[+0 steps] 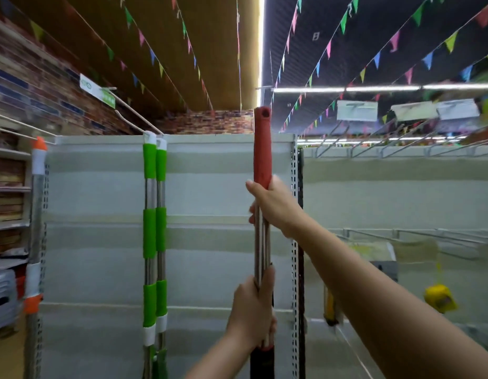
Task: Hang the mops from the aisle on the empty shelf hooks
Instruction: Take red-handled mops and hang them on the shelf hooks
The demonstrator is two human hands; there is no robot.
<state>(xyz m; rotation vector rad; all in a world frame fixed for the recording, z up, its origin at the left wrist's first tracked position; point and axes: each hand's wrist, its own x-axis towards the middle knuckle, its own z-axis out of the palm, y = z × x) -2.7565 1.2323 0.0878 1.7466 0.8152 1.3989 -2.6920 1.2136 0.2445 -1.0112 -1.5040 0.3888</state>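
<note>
Red mop (262,149) held upright before the white shelf panel (210,187), top just below the panel's upper edge. Right hand (274,205) wrapped around pole under the red grip; left hand (252,310) clenched lower down. Two green mops (154,228) hanging from a hook (133,117) to the left.

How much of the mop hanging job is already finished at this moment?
Done: two green-handled mops hang on a hook, and an orange-tipped mop hangs at the far left. In hand: the red-handled mop, upright, gripped by the right hand above and the left hand below, not yet hooked. Left: hooking it; whether more mops wait is not visible.
</note>
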